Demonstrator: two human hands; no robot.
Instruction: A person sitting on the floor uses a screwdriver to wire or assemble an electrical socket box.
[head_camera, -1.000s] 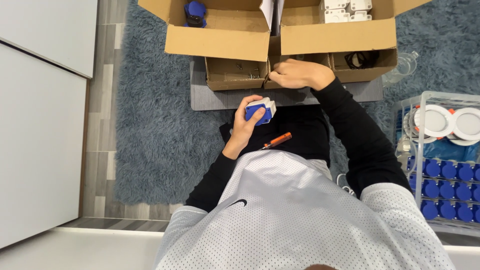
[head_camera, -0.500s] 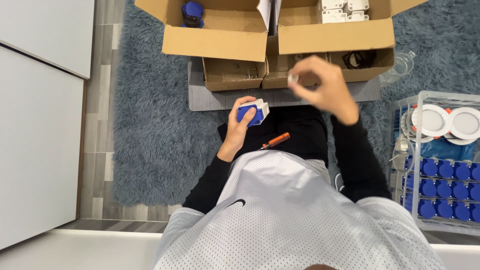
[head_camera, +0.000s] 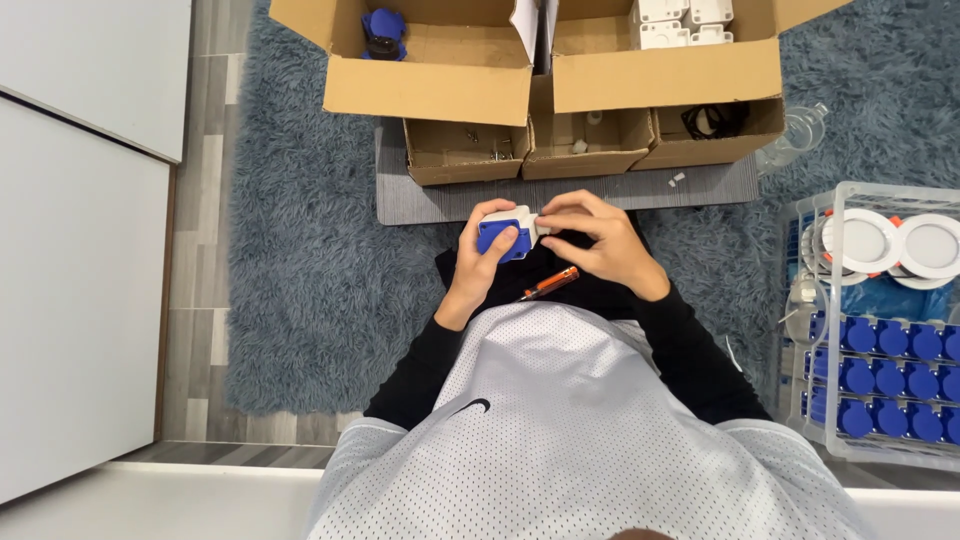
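Over lap, both hands (head_camera: 545, 245) around blue-and-white part (head_camera: 505, 235)

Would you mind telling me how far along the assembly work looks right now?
Done: rows of blue-capped pieces fill the clear rack at right. In hand: the left hand holds one blue and white piece while the right hand works at its edge. Left: white parts wait in a cardboard box; the orange screwdriver lies unused on the lap.

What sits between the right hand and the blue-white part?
Nothing visible. The right hand already touches the blue-white part, which the left hand holds. The orange screwdriver lies below on the lap, apart.
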